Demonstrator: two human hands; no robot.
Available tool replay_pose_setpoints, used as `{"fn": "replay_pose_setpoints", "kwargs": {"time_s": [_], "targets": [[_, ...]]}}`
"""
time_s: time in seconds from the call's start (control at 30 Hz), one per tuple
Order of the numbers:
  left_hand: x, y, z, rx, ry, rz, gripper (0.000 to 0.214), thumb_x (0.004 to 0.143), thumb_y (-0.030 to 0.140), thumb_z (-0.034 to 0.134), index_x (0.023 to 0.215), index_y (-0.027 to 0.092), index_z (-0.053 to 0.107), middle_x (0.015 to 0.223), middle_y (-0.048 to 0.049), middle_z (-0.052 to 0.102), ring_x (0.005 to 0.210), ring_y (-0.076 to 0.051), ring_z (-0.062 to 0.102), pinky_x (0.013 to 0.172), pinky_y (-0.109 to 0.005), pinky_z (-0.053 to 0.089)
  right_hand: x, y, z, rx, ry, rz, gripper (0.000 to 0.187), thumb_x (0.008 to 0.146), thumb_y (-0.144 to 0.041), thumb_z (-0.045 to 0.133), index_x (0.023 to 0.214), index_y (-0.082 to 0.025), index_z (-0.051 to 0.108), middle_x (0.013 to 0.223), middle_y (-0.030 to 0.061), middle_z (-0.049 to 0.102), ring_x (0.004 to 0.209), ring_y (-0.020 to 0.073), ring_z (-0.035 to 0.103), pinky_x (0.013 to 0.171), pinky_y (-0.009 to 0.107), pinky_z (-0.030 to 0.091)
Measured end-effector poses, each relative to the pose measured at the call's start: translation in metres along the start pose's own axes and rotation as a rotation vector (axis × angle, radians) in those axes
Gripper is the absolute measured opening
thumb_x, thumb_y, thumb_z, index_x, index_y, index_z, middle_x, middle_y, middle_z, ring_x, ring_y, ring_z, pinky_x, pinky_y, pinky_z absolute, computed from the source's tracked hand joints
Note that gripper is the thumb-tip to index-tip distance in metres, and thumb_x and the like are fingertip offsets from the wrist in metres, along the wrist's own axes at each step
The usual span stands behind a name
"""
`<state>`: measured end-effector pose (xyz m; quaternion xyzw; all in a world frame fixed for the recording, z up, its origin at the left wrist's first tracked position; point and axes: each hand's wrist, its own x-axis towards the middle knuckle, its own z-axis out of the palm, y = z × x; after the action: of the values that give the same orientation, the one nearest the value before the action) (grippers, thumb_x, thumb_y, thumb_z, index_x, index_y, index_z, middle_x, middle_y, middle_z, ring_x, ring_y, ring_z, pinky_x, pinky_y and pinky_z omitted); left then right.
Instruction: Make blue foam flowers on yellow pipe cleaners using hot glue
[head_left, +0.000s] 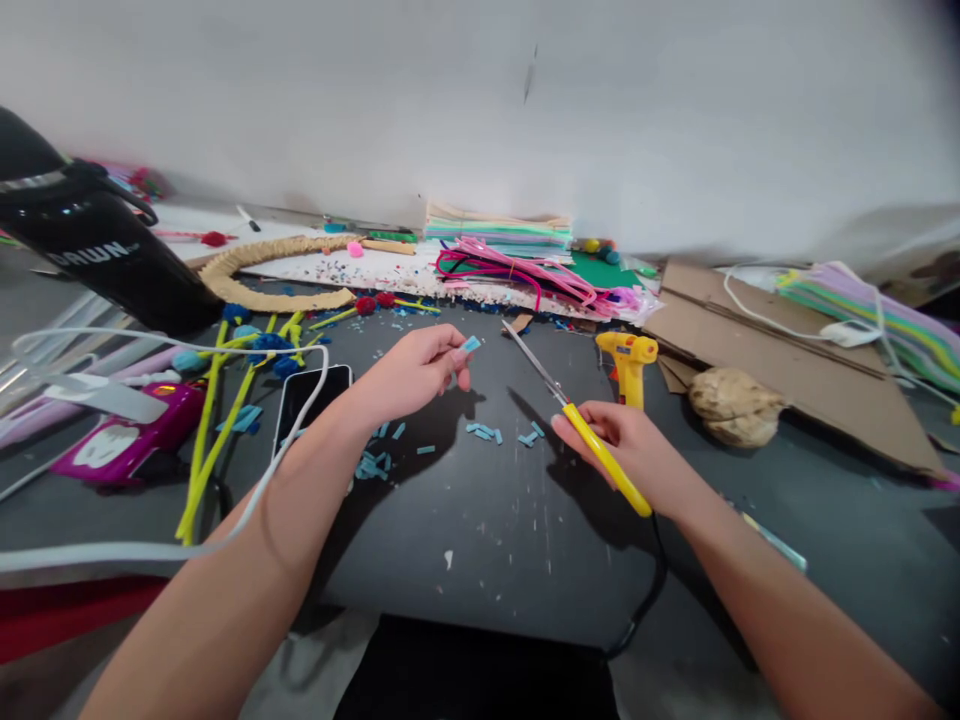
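Between thumb and fingertips, my left hand [420, 368] pinches a small light-blue strip piece [470, 345] above the table. My right hand [626, 450] is closed around the yellow handle of a pair of scissors [589, 430]. The metal blades point up and to the left, apart from the blue piece, and look closed. Below the hands lie several cut blue bits [484, 433], with a larger heap of blue bits [373, 465] near my left wrist. A yellow hot glue gun [630, 360] stands just behind my right hand.
At left are a black bottle [112, 250], a purple glue gun [135, 430], yellow-green pipe cleaners [210, 430], a phone [307, 395] and a white cable [262, 490] crossing my left forearm. Pink pipe cleaners [525, 270] lie at the back. Cardboard [795, 360] and a beige lump [735, 407] sit right.
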<state>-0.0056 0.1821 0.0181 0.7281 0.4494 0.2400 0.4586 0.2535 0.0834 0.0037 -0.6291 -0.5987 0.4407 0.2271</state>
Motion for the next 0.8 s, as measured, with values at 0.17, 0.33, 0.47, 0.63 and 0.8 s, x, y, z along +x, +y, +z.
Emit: {"fn": "replay_pose_setpoints", "kwargs": {"time_s": [0.17, 0.33, 0.47, 0.63, 0.8], "targets": [[0.0006, -0.0005, 0.0003, 0.020, 0.090, 0.052, 0.027, 0.092, 0.044, 0.052, 0.089, 0.018, 0.059, 0.073, -0.0019, 0.065, 0.054, -0.010, 0.044, 0.053, -0.021, 0.035, -0.0021, 0.0004, 0.0001, -0.060, 0.022, -0.045, 0.048, 0.078, -0.065, 0.065, 0.071, -0.020, 0.048, 0.061, -0.0063, 0.035, 0.055, 0.0093, 0.032, 0.049, 0.024, 0.024], [0.0011, 0.0023, 0.0001, 0.048, 0.170, -0.005, 0.030, 0.094, 0.040, 0.049, 0.083, 0.016, 0.063, 0.070, -0.0028, 0.067, 0.053, -0.010, 0.041, 0.053, -0.022, 0.032, -0.0067, 0.0015, 0.0026, -0.142, 0.025, -0.060, 0.045, 0.080, -0.063, 0.064, 0.076, -0.021, 0.048, 0.065, -0.0052, 0.045, 0.058, 0.0110, 0.039, 0.053, 0.024, 0.031], [0.0019, 0.0030, -0.0003, 0.011, 0.147, -0.037, 0.031, 0.092, 0.035, 0.049, 0.073, 0.014, 0.062, 0.078, -0.0058, 0.069, 0.054, -0.010, 0.042, 0.055, -0.023, 0.034, -0.0087, -0.0025, 0.0046, -0.214, 0.008, -0.054, 0.047, 0.081, -0.067, 0.059, 0.076, -0.022, 0.048, 0.066, -0.0047, 0.047, 0.058, 0.0115, 0.040, 0.054, 0.025, 0.033], [0.0008, 0.0018, 0.0024, -0.009, 0.131, 0.028, 0.028, 0.093, 0.038, 0.049, 0.080, 0.016, 0.060, 0.071, -0.0025, 0.065, 0.055, -0.010, 0.042, 0.055, -0.022, 0.034, -0.0090, -0.0056, 0.0071, -0.254, 0.004, -0.058, 0.049, 0.082, -0.069, 0.056, 0.076, -0.022, 0.047, 0.066, -0.0042, 0.047, 0.058, 0.0118, 0.040, 0.054, 0.025, 0.032], [-0.0001, 0.0032, 0.0056, 0.023, 0.109, 0.055, 0.030, 0.094, 0.041, 0.048, 0.082, 0.016, 0.061, 0.069, -0.0015, 0.065, 0.054, -0.011, 0.042, 0.054, -0.022, 0.033, -0.0097, -0.0060, 0.0078, -0.285, 0.014, -0.059, 0.050, 0.083, -0.071, 0.054, 0.075, -0.022, 0.047, 0.066, -0.0036, 0.048, 0.058, 0.0123, 0.041, 0.054, 0.025, 0.031]]}}
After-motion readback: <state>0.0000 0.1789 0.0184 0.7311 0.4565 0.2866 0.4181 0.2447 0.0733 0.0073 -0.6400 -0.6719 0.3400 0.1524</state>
